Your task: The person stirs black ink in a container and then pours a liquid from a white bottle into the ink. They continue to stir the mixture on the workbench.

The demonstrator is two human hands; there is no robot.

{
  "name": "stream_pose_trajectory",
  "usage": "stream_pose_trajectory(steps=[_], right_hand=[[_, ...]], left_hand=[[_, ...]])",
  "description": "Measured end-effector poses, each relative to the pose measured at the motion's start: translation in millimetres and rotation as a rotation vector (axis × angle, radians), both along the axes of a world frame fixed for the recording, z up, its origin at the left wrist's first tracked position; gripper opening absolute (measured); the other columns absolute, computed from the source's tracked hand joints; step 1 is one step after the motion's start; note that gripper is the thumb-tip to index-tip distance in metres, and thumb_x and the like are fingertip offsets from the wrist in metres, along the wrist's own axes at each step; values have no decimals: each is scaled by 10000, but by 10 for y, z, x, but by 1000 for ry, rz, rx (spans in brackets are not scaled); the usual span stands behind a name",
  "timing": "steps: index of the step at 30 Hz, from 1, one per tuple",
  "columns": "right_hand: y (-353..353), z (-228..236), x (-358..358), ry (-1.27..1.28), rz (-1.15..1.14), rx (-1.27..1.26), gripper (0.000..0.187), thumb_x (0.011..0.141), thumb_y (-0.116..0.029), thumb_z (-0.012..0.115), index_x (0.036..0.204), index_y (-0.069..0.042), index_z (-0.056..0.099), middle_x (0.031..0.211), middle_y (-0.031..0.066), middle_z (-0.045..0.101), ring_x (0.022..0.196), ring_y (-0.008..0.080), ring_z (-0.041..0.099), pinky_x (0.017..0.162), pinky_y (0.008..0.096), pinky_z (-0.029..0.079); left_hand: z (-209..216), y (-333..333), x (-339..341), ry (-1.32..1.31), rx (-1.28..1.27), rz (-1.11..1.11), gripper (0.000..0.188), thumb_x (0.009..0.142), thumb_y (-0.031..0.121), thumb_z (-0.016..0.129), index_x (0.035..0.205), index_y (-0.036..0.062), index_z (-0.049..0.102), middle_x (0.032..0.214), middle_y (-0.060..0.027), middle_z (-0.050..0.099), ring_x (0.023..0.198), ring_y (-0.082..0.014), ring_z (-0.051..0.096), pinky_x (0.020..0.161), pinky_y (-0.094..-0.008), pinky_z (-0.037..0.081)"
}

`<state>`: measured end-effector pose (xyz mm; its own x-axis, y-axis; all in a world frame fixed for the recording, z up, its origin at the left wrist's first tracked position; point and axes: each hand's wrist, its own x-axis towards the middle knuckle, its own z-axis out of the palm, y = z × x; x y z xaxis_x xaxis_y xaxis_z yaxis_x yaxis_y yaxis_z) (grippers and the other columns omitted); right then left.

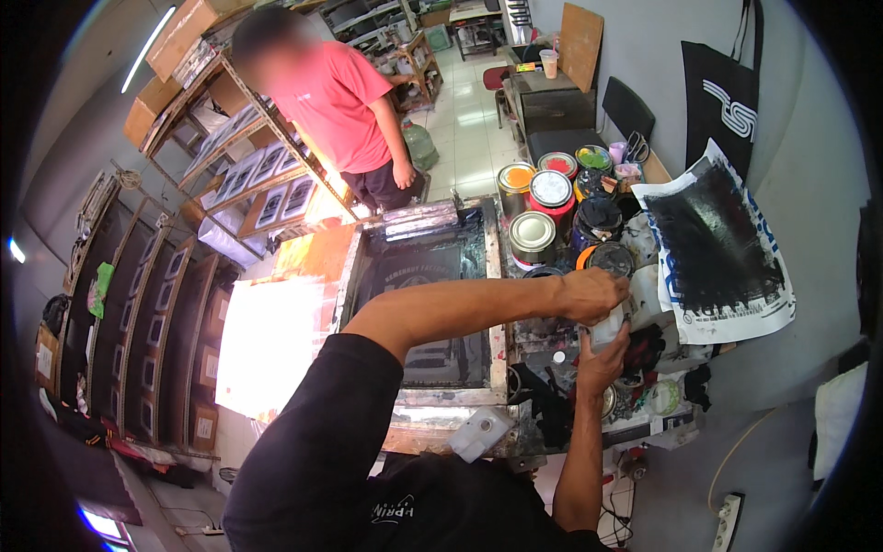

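Observation:
Both hands meet at the right of the workbench, over a small whitish translucent plastic container (608,329). Wrapped around its lower part is my right hand (602,361). My left hand (593,294), its arm reaching across from the left, is closed in a fist right at the container's upper end; what its fingers grip is hidden. A small white cap (559,357) lies on the stained bench just left of the hands. Behind my left hand stands an open tub with a dark top (611,259). Under my left forearm is a screen-printing frame (498,345) with dark mesh.
Several paint cans (533,232) crowd the bench beyond my hands. Black-smeared paper (717,248) leans at the right. Dark rags (543,409) and a clear plastic bottle (481,434) lie nearer me. A person in a pink shirt (336,106) stands beyond the frame, beside shelves (267,138).

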<state>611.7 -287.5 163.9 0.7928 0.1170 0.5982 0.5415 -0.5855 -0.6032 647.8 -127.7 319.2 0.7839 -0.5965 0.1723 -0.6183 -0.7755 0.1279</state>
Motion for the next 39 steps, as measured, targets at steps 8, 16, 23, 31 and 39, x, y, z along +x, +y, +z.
stream_pose_trajectory(steps=[8,16,23,31,39], right_hand=[[10,-10,-17,38,-9,5,928,750,-177,890,1486,5,355,1286,297,574,1122,505,607,877,516,543],[-20,-57,27,18,-21,-18,923,763,-219,886,1481,4,350,1316,301,562,1149,495,602,908,509,537],[-2,-1,9,38,-11,-16,933,771,-273,884,1479,7,346,1322,314,553,1160,490,600,926,512,534],[-35,23,39,79,-12,55,881,788,-302,869,1466,14,402,1344,288,563,1203,471,583,983,511,504],[-58,133,22,211,33,70,839,789,-207,875,1449,34,416,1343,291,571,1210,466,590,998,494,496]], left_hand=[[-121,158,-92,-8,-194,-50,270,759,63,658,999,-45,598,1038,-185,570,998,-383,618,850,-453,533],[-67,91,-28,228,-404,95,236,732,-56,622,966,-65,590,1006,-224,578,996,-419,607,851,-466,497],[-39,149,42,214,-489,102,159,924,69,602,990,-75,594,989,-252,611,984,-452,612,851,-501,478],[490,171,-823,291,-1165,482,158,899,55,702,986,-41,611,1005,-181,703,855,-270,738,748,-393,611],[-111,393,-3348,376,-1969,984,306,845,91,509,1117,-9,606,937,-84,587,785,-154,571,677,-307,488]])
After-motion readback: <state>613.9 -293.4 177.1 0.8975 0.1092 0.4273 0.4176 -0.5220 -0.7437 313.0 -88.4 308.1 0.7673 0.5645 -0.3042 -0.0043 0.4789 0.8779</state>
